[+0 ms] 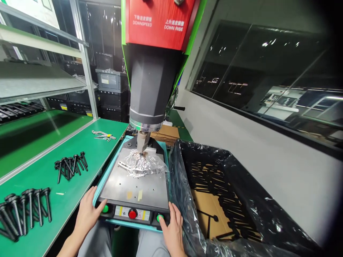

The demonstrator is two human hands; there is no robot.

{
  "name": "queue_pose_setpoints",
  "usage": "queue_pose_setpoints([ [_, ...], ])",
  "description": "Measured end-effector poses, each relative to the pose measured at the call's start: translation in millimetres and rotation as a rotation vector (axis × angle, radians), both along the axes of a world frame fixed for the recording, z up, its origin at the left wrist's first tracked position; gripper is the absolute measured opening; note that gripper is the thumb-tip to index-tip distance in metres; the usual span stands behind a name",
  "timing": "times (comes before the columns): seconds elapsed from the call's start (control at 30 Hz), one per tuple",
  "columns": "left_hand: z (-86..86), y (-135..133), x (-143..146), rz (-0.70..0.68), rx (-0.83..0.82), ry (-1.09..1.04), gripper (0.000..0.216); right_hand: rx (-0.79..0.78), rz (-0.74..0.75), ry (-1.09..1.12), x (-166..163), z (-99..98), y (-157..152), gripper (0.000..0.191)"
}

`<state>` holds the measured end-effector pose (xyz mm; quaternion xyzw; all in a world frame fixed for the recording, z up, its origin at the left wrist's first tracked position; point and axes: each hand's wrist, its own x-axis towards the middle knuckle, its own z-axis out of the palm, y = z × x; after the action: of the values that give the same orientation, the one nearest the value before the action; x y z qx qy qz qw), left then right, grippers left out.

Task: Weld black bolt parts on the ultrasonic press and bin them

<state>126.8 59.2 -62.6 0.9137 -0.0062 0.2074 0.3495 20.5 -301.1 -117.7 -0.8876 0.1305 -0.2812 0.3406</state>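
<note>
My left hand (89, 210) lies at the front left corner of the press base, fingers stretched out, its thumb at the left green button (105, 209). On the opposite corner rests my right hand (173, 222), fingers extended, with its thumb on the right green button (160, 217). Neither hand holds anything. Between them sits a red button (132, 213). Behind the buttons lies a metal plate (123, 187) with small holes and tape bits. Crumpled clear plastic film (144, 166) covers a fixture there, directly under the metal press tip (142, 142). The film partly hides the workpiece.
Black screw-like parts (70, 165) lie in two groups on the green table (103, 157) at left, with pliers (103, 135) farther back. To the right, a plastic-lined bin (184, 192) holds many black parts on cardboard. The red-and-black press head (147, 78) hangs overhead.
</note>
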Motion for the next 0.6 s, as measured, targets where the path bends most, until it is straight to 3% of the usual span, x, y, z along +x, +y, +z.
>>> queue_pose_setpoints([
  [0.07, -22.1, 12.2, -4.8, -0.026, -0.083, 0.177, 0.076, 0.037, 0.016, 0.058, -6.6, -18.5, 1.1, 0.059],
  [0.17, -38.6, 19.4, -6.3, -0.087, -0.172, 0.264, 0.067, 0.111, 0.015, 0.102, -7.3, -32.8, 2.8, 0.059],
  [0.3, -47.9, 23.7, -1.8, -0.080, -0.226, 0.264, 0.062, 0.143, -0.008, 0.112, -2.4, -33.5, 0.1, 0.061],
  [0.6, -64.4, 27.8, 5.8, -0.111, -0.247, 0.321, 0.071, 0.105, 0.008, 0.108, -3.4, -38.8, -5.8, 0.059],
])
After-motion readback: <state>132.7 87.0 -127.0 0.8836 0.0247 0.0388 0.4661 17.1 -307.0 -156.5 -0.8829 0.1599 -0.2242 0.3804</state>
